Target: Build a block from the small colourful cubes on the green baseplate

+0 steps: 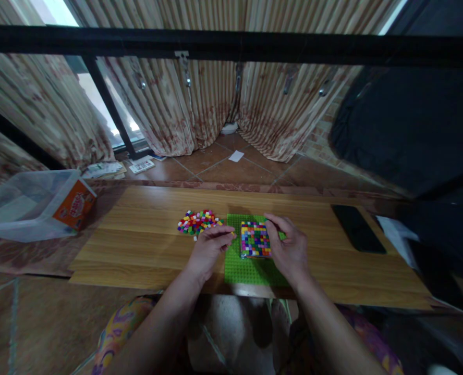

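On the green studded baseplate (237, 272) sits a square block of small multicoloured bricks (254, 240), its top a mix of many colours. My left hand (211, 247) is closed in a pinch left of the block, over the plate's left edge. A tiny yellowish brick (233, 235) seems to show at its fingertips. My right hand (290, 245) grips the block's right side, thumb near and fingers at the far corner; that side is partly hidden. Beyond my left hand lies a loose pile of small coloured bricks (200, 222).
The wooden table (145, 234) carries a black phone (357, 228) at the right, with white paper (398, 239) beside it. A clear plastic box (24, 203) with an orange label stands off the table's left end. Behind are a dark metal rail (231, 47) and striped curtains (208, 104).
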Demonstrator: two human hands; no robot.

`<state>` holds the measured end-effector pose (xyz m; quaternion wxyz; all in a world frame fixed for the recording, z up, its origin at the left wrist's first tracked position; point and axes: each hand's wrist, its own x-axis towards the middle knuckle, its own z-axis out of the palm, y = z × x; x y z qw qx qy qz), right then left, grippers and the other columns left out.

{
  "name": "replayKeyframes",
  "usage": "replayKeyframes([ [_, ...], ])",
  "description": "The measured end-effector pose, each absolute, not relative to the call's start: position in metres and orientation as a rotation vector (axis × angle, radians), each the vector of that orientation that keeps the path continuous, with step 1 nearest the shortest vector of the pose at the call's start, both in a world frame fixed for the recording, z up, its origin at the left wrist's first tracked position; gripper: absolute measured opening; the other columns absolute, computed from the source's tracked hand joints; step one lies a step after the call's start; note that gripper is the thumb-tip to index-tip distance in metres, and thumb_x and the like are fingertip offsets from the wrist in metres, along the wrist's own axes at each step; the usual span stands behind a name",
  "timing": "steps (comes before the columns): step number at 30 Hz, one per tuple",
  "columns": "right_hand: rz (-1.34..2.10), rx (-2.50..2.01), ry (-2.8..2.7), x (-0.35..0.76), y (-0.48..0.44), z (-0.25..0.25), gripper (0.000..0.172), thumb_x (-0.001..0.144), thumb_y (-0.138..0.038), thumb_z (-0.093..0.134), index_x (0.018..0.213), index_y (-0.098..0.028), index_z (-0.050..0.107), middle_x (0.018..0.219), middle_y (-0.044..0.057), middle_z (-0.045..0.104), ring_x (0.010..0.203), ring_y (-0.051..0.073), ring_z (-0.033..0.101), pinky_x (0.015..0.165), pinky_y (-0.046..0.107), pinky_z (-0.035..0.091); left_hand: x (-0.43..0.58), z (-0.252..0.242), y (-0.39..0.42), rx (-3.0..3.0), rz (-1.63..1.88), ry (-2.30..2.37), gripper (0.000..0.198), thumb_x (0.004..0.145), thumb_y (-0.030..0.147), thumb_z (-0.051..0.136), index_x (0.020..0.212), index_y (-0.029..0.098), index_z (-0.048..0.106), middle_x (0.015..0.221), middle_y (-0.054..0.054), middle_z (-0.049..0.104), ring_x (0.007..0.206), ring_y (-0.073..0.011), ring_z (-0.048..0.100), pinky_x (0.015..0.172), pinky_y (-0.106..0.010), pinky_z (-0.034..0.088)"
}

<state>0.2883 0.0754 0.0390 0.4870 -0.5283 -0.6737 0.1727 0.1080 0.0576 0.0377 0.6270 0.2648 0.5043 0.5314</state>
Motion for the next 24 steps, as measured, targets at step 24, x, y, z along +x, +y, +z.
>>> replayKeyframes([
  [24, 0.346, -1.384, -1.849, 0.272, 0.072, 0.022, 0.016, 0.082, -0.022, 0.059, 0.086, -0.028, 0.073, 0.119, 0.007, 0.057, 0.114, 0.027, 0.048, 0.096, 0.049, 0.04, 0.105, 0.036, 0.059, 0.65, 1.208, 1.185, 0.022, 0.056, 0.022, 0.079, 0.077, 0.016, 0.075, 0.071, -0.002, 0.068, 0.062, -0.0094, 0.053, 0.06, -0.023, 0.037],
])
